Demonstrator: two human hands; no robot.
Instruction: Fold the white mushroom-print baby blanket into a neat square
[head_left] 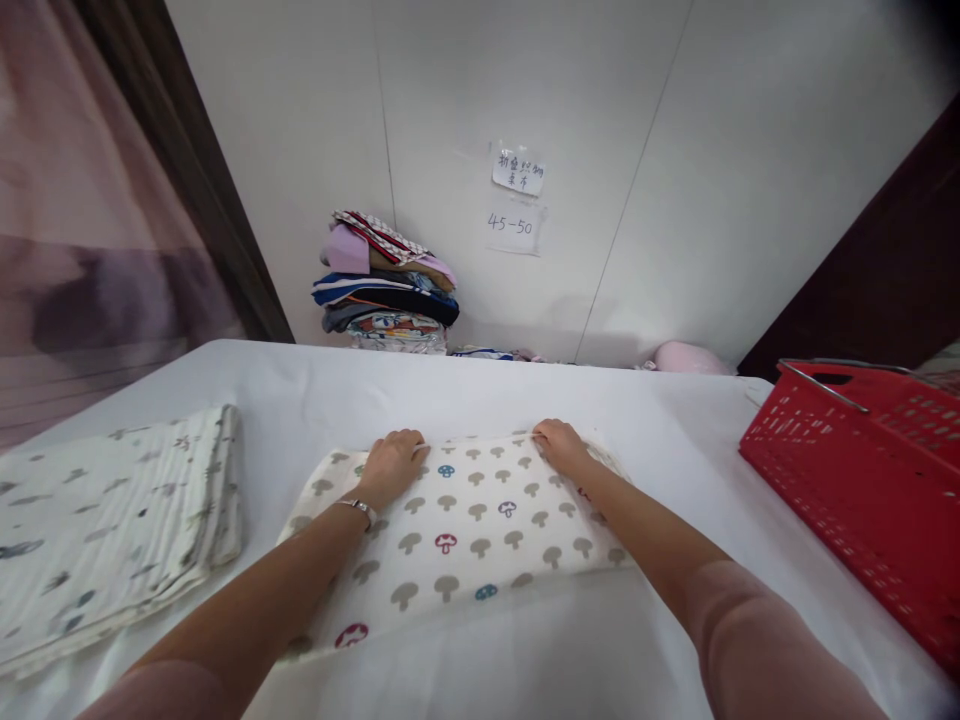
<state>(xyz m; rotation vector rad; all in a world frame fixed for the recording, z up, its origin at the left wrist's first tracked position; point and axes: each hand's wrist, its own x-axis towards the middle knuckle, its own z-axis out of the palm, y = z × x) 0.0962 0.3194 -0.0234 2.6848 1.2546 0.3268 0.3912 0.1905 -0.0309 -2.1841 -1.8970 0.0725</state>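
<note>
A white cloth printed with mushrooms lies folded on the white-covered table in front of me, its prints grey, red and blue. My left hand grips its far edge left of the middle, fingers curled over it. Farther right on that same far edge, my right hand pinches the fabric. Between the two hands the edge runs nearly straight. Parts of the cloth's left and right sides are hidden under my forearms. A bracelet circles my left wrist.
To the left lies a folded white cloth with leaf-like prints. A red plastic basket with a metal handle stands at the right. Beyond the table, a stack of folded fabrics rises against the wall, with paper notes taped up nearby.
</note>
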